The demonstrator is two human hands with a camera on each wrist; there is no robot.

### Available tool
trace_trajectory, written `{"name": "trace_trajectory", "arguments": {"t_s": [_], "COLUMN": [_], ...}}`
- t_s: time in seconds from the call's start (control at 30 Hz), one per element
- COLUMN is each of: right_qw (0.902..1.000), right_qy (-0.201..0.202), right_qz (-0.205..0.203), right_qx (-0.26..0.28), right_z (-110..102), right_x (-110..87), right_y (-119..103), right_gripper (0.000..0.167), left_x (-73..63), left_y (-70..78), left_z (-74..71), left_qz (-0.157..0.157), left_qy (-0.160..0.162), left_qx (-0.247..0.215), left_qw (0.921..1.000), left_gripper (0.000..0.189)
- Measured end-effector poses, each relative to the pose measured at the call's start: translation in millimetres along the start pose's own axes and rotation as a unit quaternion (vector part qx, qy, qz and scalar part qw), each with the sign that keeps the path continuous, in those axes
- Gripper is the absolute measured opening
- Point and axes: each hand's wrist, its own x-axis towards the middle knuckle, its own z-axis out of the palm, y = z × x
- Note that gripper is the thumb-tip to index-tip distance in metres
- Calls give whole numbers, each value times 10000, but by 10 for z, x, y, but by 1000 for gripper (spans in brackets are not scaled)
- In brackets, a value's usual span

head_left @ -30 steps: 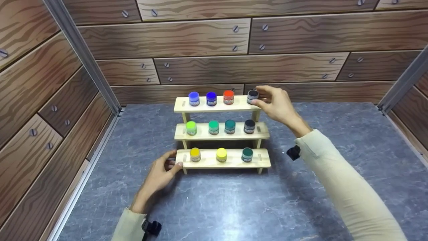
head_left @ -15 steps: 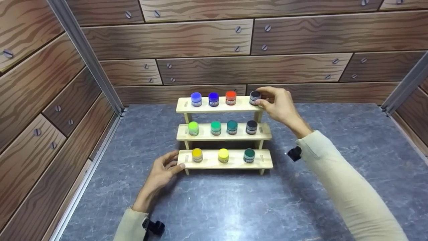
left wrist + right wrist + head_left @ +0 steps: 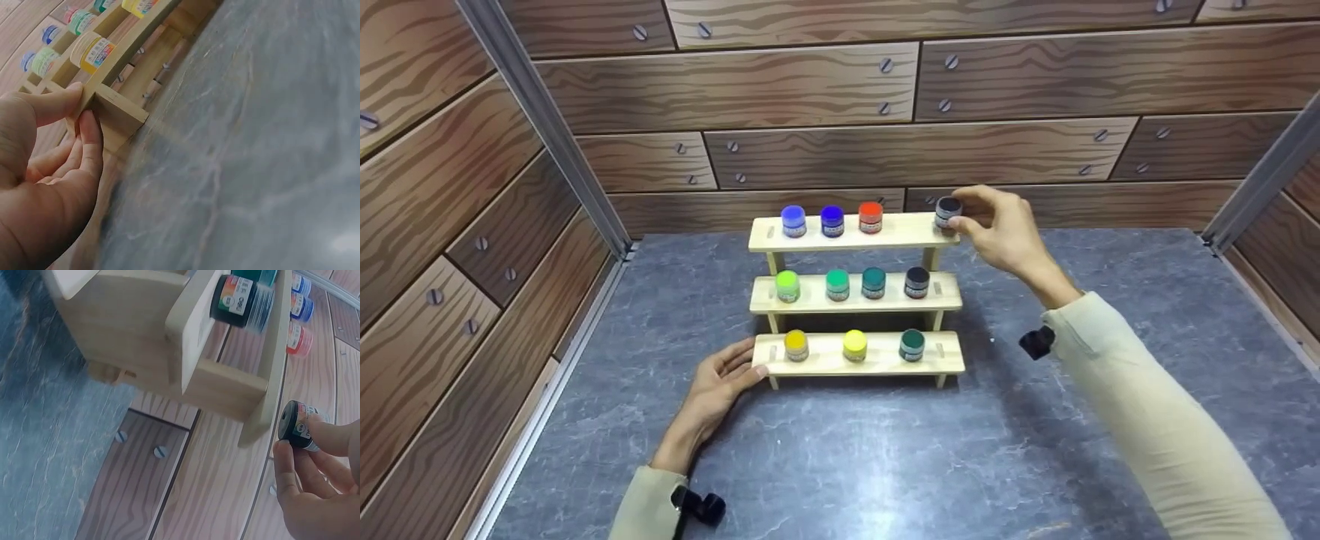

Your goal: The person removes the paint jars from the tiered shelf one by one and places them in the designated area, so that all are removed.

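Note:
A three-step wooden display rack [image 3: 810,364] bears small paint jars on every step. My left hand [image 3: 718,386] grips the left end of its lowest step, thumb on top and fingers beneath, as the left wrist view shows. Between thumb and fingers, my right hand [image 3: 1006,231] pinches a black paint jar [image 3: 948,213] at the right end of the top step. The right wrist view shows this held jar [image 3: 298,424] apart from the shelf board, its base uncovered. On the middle step, another dark jar [image 3: 916,283] stands at the right.
The top step carries light blue [image 3: 793,221], dark blue [image 3: 832,221] and red [image 3: 871,217] jars. Green jars occupy the middle step; yellow ones [image 3: 855,345] and a dark green one [image 3: 912,345] stand below. The grey marbled tabletop [image 3: 810,465] meets wood-patterned walls [image 3: 810,90].
My right hand has lifted the black jar off the top step and shifted it slightly right. My left hand keeps its grip on the rack. The head view sways a little.

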Motion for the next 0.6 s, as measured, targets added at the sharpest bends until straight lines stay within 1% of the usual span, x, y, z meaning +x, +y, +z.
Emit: {"name": "trace_trajectory", "arguments": {"t_s": [0.23, 0.43, 0.6], "right_qw": [9999, 9996, 9993], "right_qy": [42, 58, 76], "right_qz": [96, 246, 330], "right_qx": [37, -104, -147], "right_z": [-127, -232, -292], "right_x": [-61, -140, -244], "right_y": [107, 245, 382], "right_gripper": [43, 42, 41], "left_x": [9, 4, 15], "left_y": [-77, -94, -91], "left_z": [-51, -62, -32], "left_qz": [-46, -33, -19], "left_qy": [-35, -125, -214], "left_qx": [-355, -447, -509], "left_qw": [9994, 9989, 9985], "left_gripper": [69, 70, 70]}}
